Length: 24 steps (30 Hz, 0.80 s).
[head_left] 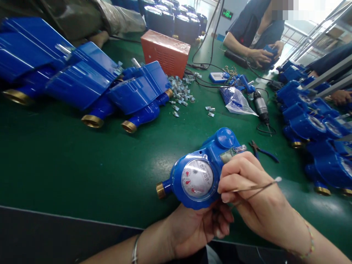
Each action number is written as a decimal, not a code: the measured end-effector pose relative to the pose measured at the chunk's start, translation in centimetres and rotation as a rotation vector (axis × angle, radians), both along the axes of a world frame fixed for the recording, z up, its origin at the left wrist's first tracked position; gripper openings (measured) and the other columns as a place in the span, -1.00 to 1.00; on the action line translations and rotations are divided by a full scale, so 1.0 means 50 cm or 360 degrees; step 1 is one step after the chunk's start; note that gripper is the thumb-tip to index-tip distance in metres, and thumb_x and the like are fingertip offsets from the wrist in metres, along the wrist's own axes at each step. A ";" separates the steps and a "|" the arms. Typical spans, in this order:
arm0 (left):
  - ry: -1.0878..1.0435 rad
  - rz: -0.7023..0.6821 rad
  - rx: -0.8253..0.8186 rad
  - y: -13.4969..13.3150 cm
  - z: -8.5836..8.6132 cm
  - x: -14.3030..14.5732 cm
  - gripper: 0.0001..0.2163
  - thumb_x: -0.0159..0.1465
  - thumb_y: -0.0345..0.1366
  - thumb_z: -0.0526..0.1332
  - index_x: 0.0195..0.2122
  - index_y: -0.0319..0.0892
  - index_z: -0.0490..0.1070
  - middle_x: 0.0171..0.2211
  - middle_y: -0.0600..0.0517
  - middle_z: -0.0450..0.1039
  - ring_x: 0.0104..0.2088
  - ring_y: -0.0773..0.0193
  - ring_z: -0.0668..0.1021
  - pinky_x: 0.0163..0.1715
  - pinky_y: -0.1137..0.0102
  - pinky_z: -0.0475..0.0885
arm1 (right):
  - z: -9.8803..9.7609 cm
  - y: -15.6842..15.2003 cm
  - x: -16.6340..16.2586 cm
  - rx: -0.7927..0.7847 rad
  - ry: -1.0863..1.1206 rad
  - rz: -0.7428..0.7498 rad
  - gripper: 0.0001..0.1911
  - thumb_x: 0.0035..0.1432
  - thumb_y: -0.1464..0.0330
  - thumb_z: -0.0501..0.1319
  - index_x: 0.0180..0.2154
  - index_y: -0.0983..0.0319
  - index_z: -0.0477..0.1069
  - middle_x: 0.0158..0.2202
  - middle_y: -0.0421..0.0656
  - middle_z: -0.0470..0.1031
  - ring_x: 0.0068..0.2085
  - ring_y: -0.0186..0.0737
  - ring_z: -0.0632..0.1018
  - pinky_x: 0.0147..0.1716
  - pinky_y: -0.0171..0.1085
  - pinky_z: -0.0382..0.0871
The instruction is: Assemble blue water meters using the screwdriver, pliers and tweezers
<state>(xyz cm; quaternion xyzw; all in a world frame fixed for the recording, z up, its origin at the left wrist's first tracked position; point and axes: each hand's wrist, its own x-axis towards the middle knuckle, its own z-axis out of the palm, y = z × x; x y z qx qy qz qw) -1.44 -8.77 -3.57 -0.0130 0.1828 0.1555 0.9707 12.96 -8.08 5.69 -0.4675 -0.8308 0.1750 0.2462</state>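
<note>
A blue water meter (pixel 178 183) with a round glass dial and a brass threaded end lies tilted in front of me. My left hand (pixel 195 229) is under its lower edge, palm up, fingers curled and partly hidden by the meter. At the meter's right side, my right hand (pixel 247 187) pinches a thin wire (pixel 260 187) that doubles back to a pale tip. Just above those fingers, a clear plastic seal (pixel 239 148) sits by the meter's small window. Diagonal cutters (pixel 264 151) with blue handles lie on the table beyond my right hand.
Several blue meters (pixel 137 88) stand at the left, and more meters (pixel 305 121) line the right. An orange-red box (pixel 166 53) stands behind loose clear seals (pixel 180 91). A plastic bag (pixel 238 101) and a corded power screwdriver (pixel 260 106) lie further right. Co-workers' hands (pixel 260 57) work across the table.
</note>
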 end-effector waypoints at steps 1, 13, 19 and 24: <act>-0.0005 -0.0006 -0.0006 0.000 -0.001 0.000 -0.79 0.23 -0.25 0.21 -0.43 -0.29 0.47 -0.48 0.01 0.51 -0.55 0.43 0.52 -0.55 0.58 0.34 | -0.001 0.000 0.002 0.0004 -0.0003 0.0013 -0.88 0.19 0.52 0.09 -0.36 0.22 0.33 -0.32 -0.18 0.39 -0.26 -0.22 0.33 -0.29 -0.15 0.17; 0.0075 -0.0075 -0.0105 0.028 0.018 -0.014 -0.73 0.27 -0.23 0.14 -0.42 -0.34 0.48 -0.56 0.01 0.48 -0.62 0.45 0.50 -0.57 0.60 0.34 | -0.016 0.003 0.015 0.0181 0.0053 0.0110 -0.90 0.19 0.47 0.15 -0.25 0.20 0.38 -0.31 -0.16 0.42 -0.22 -0.25 0.37 -0.26 -0.25 0.33; 0.0106 -0.0052 -0.0222 0.028 0.019 -0.015 -0.76 0.26 -0.27 0.16 -0.45 -0.33 0.47 -0.58 -0.01 0.51 -0.62 0.43 0.51 -0.59 0.60 0.33 | 0.003 0.022 -0.012 0.0124 0.0084 0.0030 -0.82 0.13 0.60 0.10 -0.36 0.23 0.35 -0.36 -0.17 0.40 -0.27 -0.27 0.36 -0.28 -0.25 0.29; 0.0060 -0.0041 -0.0223 0.028 0.021 -0.014 -0.77 0.27 -0.31 0.14 -0.46 -0.31 0.47 -0.58 -0.01 0.51 -0.62 0.41 0.52 -0.61 0.59 0.33 | 0.014 0.029 -0.018 0.0035 -0.0025 -0.0013 -0.87 0.16 0.55 0.10 -0.37 0.24 0.35 -0.36 -0.17 0.38 -0.28 -0.26 0.34 -0.28 -0.25 0.27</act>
